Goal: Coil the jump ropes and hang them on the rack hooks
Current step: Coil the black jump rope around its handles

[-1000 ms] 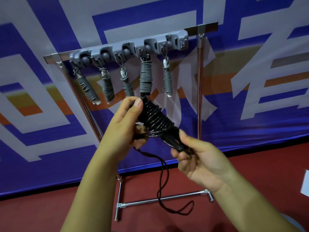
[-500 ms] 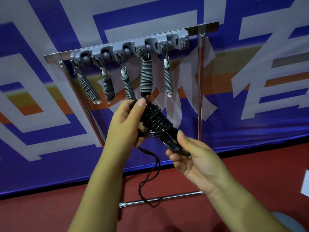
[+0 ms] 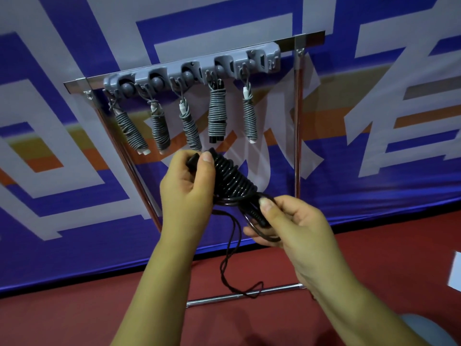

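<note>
A black jump rope (image 3: 230,179) is wound in tight coils around its handles, held in front of me below the rack. My left hand (image 3: 188,188) grips its upper end, thumb pressed on top. My right hand (image 3: 290,227) pinches the lower handle end and a loop of rope. A loose black tail (image 3: 233,270) dangles below the hands. The grey hook rail (image 3: 192,71) sits on a chrome rack; several coiled grey ropes (image 3: 217,113) hang from its hooks. The hook at the rail's right end (image 3: 270,62) carries nothing.
The chrome rack's right post (image 3: 297,121) and floor bar (image 3: 239,294) stand on a red floor in front of a blue, white and orange banner (image 3: 374,121). A pale object (image 3: 455,273) lies at the right edge, and a grey rounded shape (image 3: 424,328) sits bottom right.
The dangling tail has swung and looped lower over the floor bar. My right hand has shifted slightly along the lower end of the coil. My left hand keeps its grip.
</note>
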Demonstrator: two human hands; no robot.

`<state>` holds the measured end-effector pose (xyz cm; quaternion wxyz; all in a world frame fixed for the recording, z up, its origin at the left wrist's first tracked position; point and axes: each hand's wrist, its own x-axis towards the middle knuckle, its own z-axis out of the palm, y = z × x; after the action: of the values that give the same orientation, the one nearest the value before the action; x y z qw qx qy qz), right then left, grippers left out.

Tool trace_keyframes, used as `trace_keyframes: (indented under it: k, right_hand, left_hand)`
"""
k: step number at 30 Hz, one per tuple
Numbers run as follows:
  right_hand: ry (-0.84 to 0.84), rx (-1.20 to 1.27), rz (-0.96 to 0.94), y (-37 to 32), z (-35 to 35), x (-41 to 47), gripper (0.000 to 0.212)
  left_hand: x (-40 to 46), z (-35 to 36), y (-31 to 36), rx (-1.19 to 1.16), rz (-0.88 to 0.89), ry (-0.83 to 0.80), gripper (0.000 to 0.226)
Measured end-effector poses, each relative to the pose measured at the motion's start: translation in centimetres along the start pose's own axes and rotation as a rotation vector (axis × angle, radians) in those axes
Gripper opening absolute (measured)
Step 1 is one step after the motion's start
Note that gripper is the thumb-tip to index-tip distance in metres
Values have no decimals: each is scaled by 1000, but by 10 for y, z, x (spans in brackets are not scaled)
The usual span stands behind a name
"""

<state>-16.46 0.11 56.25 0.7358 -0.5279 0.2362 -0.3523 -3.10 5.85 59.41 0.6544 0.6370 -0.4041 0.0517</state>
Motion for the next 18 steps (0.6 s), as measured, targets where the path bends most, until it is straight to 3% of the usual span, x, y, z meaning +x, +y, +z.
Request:
trace_keyframes:
  k: [4,9,13,16,18]
  right_hand:
    - [10,99,38,-3,-2,4,17]
    - [15,360,119,-15,-5,11,24]
    - [42,479,194,-15,-5,12,20]
    - [36,544,242,-16,-3,11,22]
    - [8,570,275,-18,-3,9,24]
  left_hand:
    - [-3,6,3,-32,-54,-23,16]
    - [-10,7,11,-167,-273,-124,62]
    - [-17,3,14,-50,-319,-167,48]
    - [-22,-3,12,-1,-259,-368,36]
    - [-22,-7,8,-100,-274,-443,24]
